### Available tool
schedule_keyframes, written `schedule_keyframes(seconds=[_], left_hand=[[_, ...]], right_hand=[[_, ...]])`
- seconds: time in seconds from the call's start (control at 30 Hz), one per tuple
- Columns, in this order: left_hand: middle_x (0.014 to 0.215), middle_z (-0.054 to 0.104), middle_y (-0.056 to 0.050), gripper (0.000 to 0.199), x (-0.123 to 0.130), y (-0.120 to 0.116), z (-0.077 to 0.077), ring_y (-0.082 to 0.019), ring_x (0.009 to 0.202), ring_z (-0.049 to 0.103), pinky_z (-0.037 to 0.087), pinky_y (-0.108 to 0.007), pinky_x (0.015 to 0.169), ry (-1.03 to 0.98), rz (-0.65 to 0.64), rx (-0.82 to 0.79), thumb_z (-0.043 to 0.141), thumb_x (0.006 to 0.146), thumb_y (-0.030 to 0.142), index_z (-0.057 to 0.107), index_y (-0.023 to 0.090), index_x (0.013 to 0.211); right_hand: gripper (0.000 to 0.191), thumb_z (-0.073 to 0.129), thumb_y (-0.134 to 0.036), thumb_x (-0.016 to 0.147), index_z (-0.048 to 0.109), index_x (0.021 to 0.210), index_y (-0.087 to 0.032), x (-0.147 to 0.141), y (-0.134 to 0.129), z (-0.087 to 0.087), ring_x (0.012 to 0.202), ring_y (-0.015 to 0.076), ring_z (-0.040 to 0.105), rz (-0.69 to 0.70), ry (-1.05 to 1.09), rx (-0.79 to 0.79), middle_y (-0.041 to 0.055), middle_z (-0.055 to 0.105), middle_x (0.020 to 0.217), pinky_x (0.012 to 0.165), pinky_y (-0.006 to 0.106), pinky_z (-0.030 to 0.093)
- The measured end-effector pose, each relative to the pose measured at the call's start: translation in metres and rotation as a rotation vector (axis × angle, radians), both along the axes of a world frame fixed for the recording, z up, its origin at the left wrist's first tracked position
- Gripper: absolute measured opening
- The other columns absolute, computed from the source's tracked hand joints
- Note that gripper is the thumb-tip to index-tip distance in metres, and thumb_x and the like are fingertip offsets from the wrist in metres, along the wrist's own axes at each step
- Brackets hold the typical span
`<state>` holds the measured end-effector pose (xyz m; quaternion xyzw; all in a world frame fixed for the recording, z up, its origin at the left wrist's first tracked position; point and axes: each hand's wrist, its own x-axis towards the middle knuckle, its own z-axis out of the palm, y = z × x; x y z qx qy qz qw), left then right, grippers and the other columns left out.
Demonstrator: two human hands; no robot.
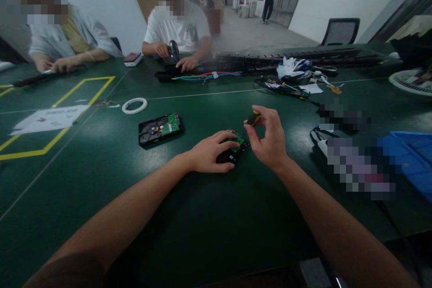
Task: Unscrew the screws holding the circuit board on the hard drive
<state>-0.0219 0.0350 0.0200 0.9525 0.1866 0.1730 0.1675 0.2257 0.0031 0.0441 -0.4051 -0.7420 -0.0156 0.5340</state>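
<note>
A hard drive (232, 157) with a green circuit board lies on the table in front of me, partly hidden under my fingers. My left hand (212, 153) holds it down, fingers across its top and thumb along the near side. Between the thumb and fingers of my right hand (270, 139) is a screwdriver (254, 118) with a dark green and yellow handle. Its thin shaft slants down to the right part of the drive; the exact contact of the tip is too small to tell. A second hard drive (160, 129), circuit board up, lies to the left, untouched.
On the green table (209, 216) are a white tape roll (134, 105), paper sheets (50, 118) and a blue tray (410, 157). Gloves (293, 69) and cables lie at the back right. Across the table, one person (178, 31) handles a power tool and wired strips; another sits left.
</note>
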Motion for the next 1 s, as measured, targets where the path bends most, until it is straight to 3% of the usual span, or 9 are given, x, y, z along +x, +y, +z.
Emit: schedule_keyframes(seconds=[0.23,0.5,0.67,0.8,1.0], left_hand=[[0.162,0.049,-0.017,0.067,0.0004,-0.0005,0.0017,-0.042,0.154,0.047,0.047,-0.063,0.126,-0.002,0.004,0.000,0.073,0.097,0.058,0.058,0.023,0.152],[0.163,0.049,-0.017,0.067,0.0004,-0.0004,0.0011,-0.042,0.155,0.046,0.046,-0.063,0.126,-0.001,0.007,0.000,0.073,0.098,0.058,0.058,0.023,0.153],[0.163,0.049,-0.016,0.068,0.0003,0.0000,0.0010,-0.042,0.155,0.046,0.047,-0.064,0.126,0.003,0.001,-0.001,0.074,0.097,0.058,0.058,0.025,0.154],[0.163,0.049,-0.017,0.067,0.0004,-0.0004,0.0015,-0.043,0.155,0.046,0.047,-0.064,0.125,-0.001,0.004,-0.005,0.075,0.097,0.057,0.058,0.024,0.153],[0.163,0.049,-0.018,0.067,0.0005,-0.0005,0.0016,-0.043,0.154,0.047,0.048,-0.064,0.124,-0.004,0.002,0.001,0.074,0.097,0.057,0.058,0.023,0.153]], right_hand=[[0.068,0.055,-0.022,0.108,0.034,0.170,-0.040,0.0018,0.0024,-0.0058,0.108,0.0279,0.078,0.109,0.007,-0.113,0.0102,0.066,0.146,0.103,0.057,0.066],[0.067,0.058,-0.027,0.108,0.035,0.169,-0.039,0.0028,0.0035,-0.0084,0.115,0.0292,0.077,0.065,0.003,-0.120,0.0097,0.063,0.154,0.101,0.055,0.067],[0.066,0.071,-0.030,0.103,0.045,0.163,-0.039,0.0019,0.0023,-0.0041,0.103,0.0265,0.074,0.027,-0.011,-0.066,0.0082,0.068,0.136,0.093,0.052,0.068],[0.063,0.070,-0.025,0.103,0.049,0.160,-0.041,0.0027,0.0025,-0.0016,0.098,0.0251,0.071,-0.014,-0.034,-0.037,0.0060,0.069,0.124,0.089,0.050,0.068],[0.071,0.057,-0.023,0.107,0.033,0.171,-0.042,0.0042,0.0024,-0.0063,0.111,0.0280,0.075,0.057,-0.021,-0.117,0.0086,0.063,0.152,0.099,0.055,0.067]])
